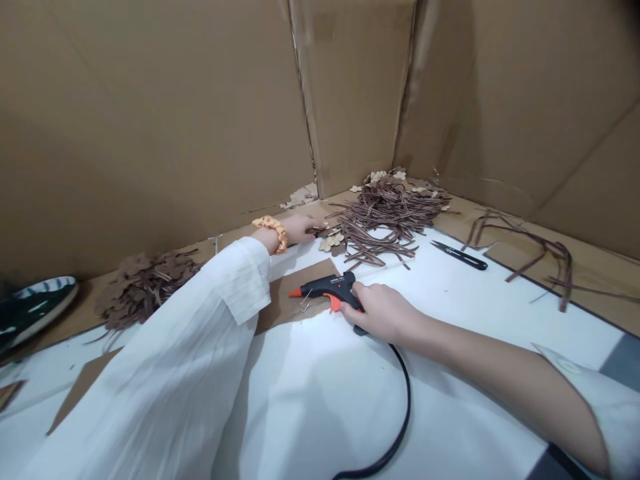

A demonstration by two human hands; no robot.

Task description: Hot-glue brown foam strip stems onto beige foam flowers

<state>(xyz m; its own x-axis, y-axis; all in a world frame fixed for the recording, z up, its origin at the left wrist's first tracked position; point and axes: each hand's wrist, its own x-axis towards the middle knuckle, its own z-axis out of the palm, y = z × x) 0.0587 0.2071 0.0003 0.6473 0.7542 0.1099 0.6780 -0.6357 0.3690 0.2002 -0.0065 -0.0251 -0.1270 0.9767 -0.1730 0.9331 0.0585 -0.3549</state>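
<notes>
My right hand (pixel 376 309) is wrapped round the handle of a black and orange glue gun (pixel 341 287), its orange nozzle pointing left over a piece of brown cardboard (pixel 280 303). A clear glue stick (pixel 380 270) sticks out of its back end. My left hand (pixel 300 229), with an orange scrunchie (pixel 273 233) at the wrist, reaches to the near-left edge of a pile. Its fingers are closed at small brown pieces there, beside cream flower-shaped cutouts (pixel 331 241); what they pinch is too small to make out. Brown striped strips (pixel 385 213) lie heaped just right of it.
Another heap of brown cutouts and strips (pixel 150 280) lies left, near a dark green dish (pixel 40 307). Black thread snips (pixel 459 255) and loose brown strips (pixel 545 250) are on the right. Cardboard walls (pixel 355 87) stand behind. The black cord (pixel 407 393) runs toward me.
</notes>
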